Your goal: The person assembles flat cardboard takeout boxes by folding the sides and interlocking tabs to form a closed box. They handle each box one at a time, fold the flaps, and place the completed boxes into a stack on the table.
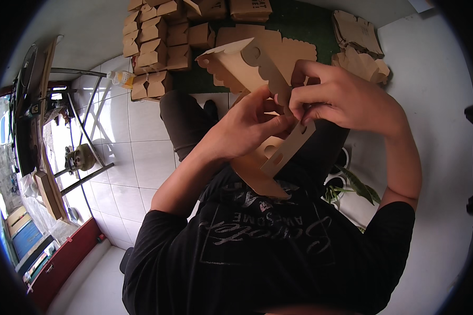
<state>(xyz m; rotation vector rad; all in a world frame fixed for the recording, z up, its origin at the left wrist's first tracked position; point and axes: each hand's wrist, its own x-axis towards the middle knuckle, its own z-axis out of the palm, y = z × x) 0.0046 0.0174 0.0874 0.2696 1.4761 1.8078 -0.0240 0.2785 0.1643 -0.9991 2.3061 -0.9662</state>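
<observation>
In the head view, we have the carton (272,73) raised over our lap, part-folded, one wide flap spread out beyond the hands and a slotted strip hanging down toward the shirt. Our left hand (252,123) is partly closed, thumb and fingers pinching the card near its middle; our right hand (336,94) is curled just beside it, fingertips gripping the strip's upper end. Exactly which edges meet under the fingers we cannot tell.

We judge the brown card light and fairly stiff along its flat panels, but easily creased at the folds and liable to tear at the narrow slots. We would hold it close to a fold, with flat thumb pressure, and spare the scalloped edges. Ahead, a flat sheet (299,52) and stacked boxes (152,52) rest on a green surface (299,18).
</observation>
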